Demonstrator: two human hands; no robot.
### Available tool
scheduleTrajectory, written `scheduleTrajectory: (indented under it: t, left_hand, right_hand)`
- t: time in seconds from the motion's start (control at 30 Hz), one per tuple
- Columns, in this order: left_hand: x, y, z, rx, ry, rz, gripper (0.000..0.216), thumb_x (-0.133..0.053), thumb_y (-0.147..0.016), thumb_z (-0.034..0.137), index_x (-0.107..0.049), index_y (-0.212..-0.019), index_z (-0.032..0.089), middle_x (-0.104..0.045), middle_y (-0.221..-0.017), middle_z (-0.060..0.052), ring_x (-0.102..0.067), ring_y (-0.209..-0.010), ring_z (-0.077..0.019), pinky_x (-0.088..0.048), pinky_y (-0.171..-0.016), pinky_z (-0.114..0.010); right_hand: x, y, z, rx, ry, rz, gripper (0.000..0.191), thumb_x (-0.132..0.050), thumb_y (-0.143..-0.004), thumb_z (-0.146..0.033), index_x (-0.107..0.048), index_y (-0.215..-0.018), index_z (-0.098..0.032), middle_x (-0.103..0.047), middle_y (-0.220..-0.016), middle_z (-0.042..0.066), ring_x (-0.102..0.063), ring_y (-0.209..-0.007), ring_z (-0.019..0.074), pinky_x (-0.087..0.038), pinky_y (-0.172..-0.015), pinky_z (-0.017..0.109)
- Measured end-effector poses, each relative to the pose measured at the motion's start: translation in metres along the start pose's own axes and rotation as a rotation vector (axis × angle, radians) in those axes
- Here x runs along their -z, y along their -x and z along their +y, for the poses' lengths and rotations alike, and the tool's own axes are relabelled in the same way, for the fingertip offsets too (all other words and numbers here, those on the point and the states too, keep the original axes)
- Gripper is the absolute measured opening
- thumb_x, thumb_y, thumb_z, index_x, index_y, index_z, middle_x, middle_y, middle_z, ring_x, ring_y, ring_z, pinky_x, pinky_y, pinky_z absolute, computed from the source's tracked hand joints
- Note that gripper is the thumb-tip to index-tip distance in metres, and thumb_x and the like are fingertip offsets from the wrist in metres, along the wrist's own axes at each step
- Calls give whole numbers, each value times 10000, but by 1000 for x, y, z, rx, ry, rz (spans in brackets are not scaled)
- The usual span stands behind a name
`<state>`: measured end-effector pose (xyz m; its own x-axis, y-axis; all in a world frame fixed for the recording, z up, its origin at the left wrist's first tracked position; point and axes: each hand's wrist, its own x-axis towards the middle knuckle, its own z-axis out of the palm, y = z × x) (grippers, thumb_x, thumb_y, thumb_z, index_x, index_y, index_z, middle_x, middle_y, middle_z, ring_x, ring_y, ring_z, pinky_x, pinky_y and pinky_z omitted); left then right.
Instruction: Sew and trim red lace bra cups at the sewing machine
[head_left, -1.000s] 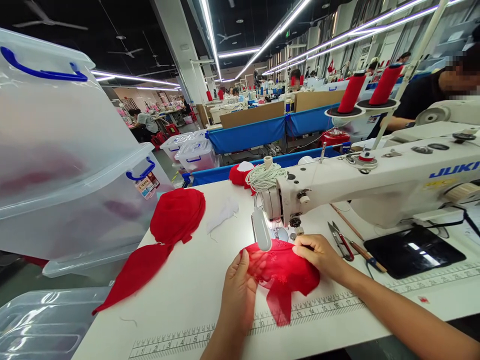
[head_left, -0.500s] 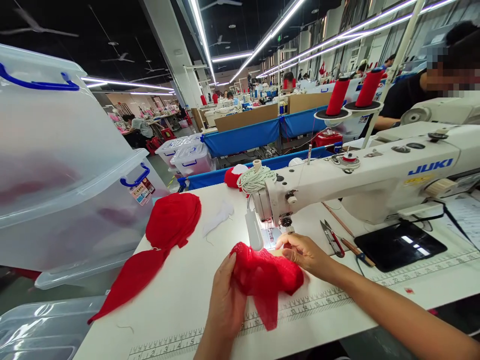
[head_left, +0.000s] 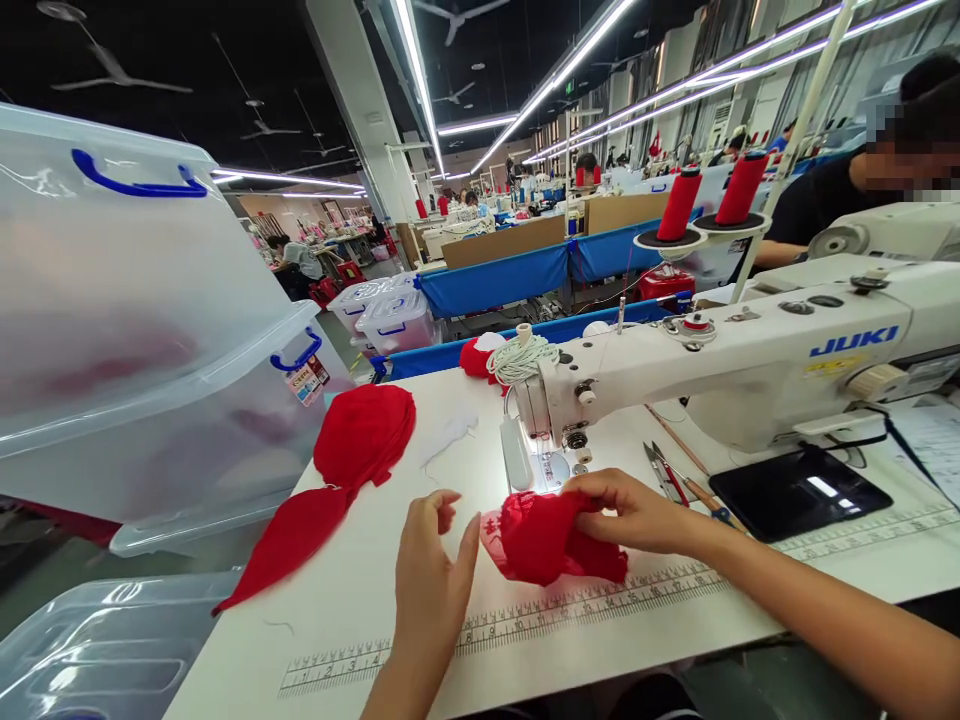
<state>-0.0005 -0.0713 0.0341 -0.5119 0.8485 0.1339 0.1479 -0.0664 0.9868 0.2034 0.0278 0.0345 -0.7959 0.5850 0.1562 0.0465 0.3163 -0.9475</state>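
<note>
Bunched red fabric (head_left: pixel 540 540), with a paler pink patterned edge on its left, is in front of the sewing machine (head_left: pixel 675 350). My right hand (head_left: pixel 619 512) pinches the fabric's upper right side between thumb and fingers. Just left of the cloth, my left hand (head_left: pixel 435 555) is off it, its thumb and fingers apart and nothing between them. The machine's lit needle area (head_left: pixel 551 465) lies right behind the fabric. Further left on the table rests a pile of red cloth pieces (head_left: pixel 367 430), one long piece trailing toward the front edge.
Scissors (head_left: pixel 667 475) and a black tablet (head_left: pixel 801 492) lie right of my hand. A printed ruler (head_left: pixel 487 635) runs along the table front. Clear plastic boxes (head_left: pixel 150 400) are stacked at left. Red thread cones (head_left: pixel 679 205) stand behind the machine; a co-worker (head_left: pixel 832 190) sits at far right.
My left hand has let go of the red fabric and opened to its left. The fabric has turned and shifted slightly right, held by my right hand. The camera view has shifted a little.
</note>
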Motion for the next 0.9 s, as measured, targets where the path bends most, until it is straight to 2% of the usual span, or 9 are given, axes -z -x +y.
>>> scheduleTrajectory:
  t: [0.03, 0.13, 0.23, 0.37, 0.47, 0.53, 0.67, 0.8, 0.9]
  left_hand:
    - [-2, 7, -2, 16, -2, -14, 266, -796, -643, 369, -671, -826, 224, -573, -689, 18, -500, -627, -140, -398, -581, -223]
    - [-14, 30, -10, 268, 263, -287, 396, -654, -771, 507, -665, -1030, 207, -660, -812, -46, -589, -696, -182, -460, -643, -277]
    - [-23, 39, -18, 434, 506, -381, 382, -677, -790, 412, -645, -1108, 204, -688, -1012, -88, -633, -872, -207, -480, -780, -305]
    - [-22, 34, -27, 511, 633, -302, 290, -710, -776, 317, -681, -1035, 190, -705, -1016, -82, -639, -935, -214, -486, -833, -312]
    - [-24, 32, -27, 473, 620, -281, 300, -721, -767, 301, -681, -1045, 194, -709, -1027, -83, -639, -962, -224, -489, -857, -329]
    - [-28, 34, -24, 427, 586, -311, 302, -741, -747, 293, -690, -1029, 195, -710, -1039, -87, -641, -968, -226, -485, -877, -332]
    - [-36, 41, -19, 466, 617, -299, 344, -792, -679, 301, -699, -992, 194, -711, -1041, -92, -655, -945, -233, -494, -875, -345]
    - [-32, 43, -21, 529, 601, -347, 432, -840, -605, 259, -697, -1002, 165, -733, -964, -105, -671, -909, -259, -520, -819, -351]
    - [-24, 36, -22, 606, 664, -326, 338, -811, -659, 281, -708, -952, 147, -741, -931, -104, -674, -917, -263, -523, -833, -355]
  right_hand:
    - [-3, 1, -6, 33, 78, -13, 225, -471, -813, -155, -665, -916, -203, -631, -778, 7, -564, -707, 150, -442, -662, 256]
    - [-24, 6, -20, 143, 300, -165, 262, -464, -853, -139, -655, -1018, -211, -649, -930, 44, -567, -822, 171, -453, -766, 291]
    - [-44, 15, -21, 161, 420, -240, 229, -448, -909, -208, -655, -1004, -182, -616, -1001, 89, -559, -839, 180, -459, -768, 300]
    - [-50, 18, -3, -46, 368, 65, 197, -454, -913, -284, -614, -864, -179, -605, -868, 63, -558, -748, 174, -445, -652, 280]
    - [-49, 13, 10, -206, 253, 278, 271, -567, -853, -436, -577, -958, -187, -609, -949, 73, -570, -757, 186, -438, -615, 278]
    - [-52, 10, 14, -209, 232, 281, 305, -587, -836, -480, -572, -953, -200, -623, -929, 55, -564, -730, 178, -424, -607, 272]
    - [-59, 9, 17, -153, 304, 367, 385, -415, -930, -464, -486, -652, -208, -547, -629, -3, -485, -605, 152, -356, -557, 263]
    - [-54, 13, 17, -132, 139, 545, 413, -383, -926, -520, -502, -673, -216, -510, -627, -10, -470, -618, 156, -383, -579, 265]
    - [-48, 15, 16, -153, -36, 673, 429, -439, -875, -588, -488, -668, -215, -450, -618, -26, -414, -583, 142, -373, -541, 256]
